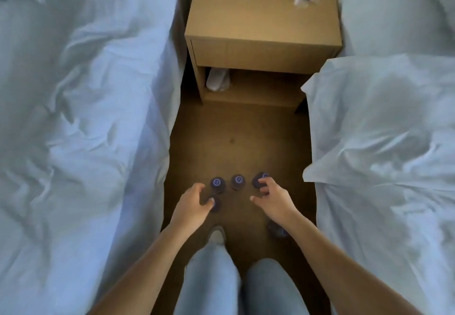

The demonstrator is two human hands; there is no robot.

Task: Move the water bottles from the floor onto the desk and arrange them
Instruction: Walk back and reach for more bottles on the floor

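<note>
Your knees (236, 287) nearest, both hands low over floor (236, 142). Bottles stand upright, caps up. Left hand (192, 206) curls round near-left bottle (216, 205). Right hand (272, 197) curls fingers on right cap (258, 180). Middle cap (237, 180) between hands. Caps show swirl logo, no readable text. Desk (261, 19) ahead.

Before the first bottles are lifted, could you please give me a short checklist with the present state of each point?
1. Left hand on a bottle: ok, fingers curl round the near-left cap.
2. Right hand on a bottle: ok, fingertips on the far-right cap.
3. Grips firm: cannot tell, blurred.
4. Other bottles upright: ok for the two caps between the hands; the one under the right forearm, cannot tell.
5. Room on the bedside desk: ok.
</note>
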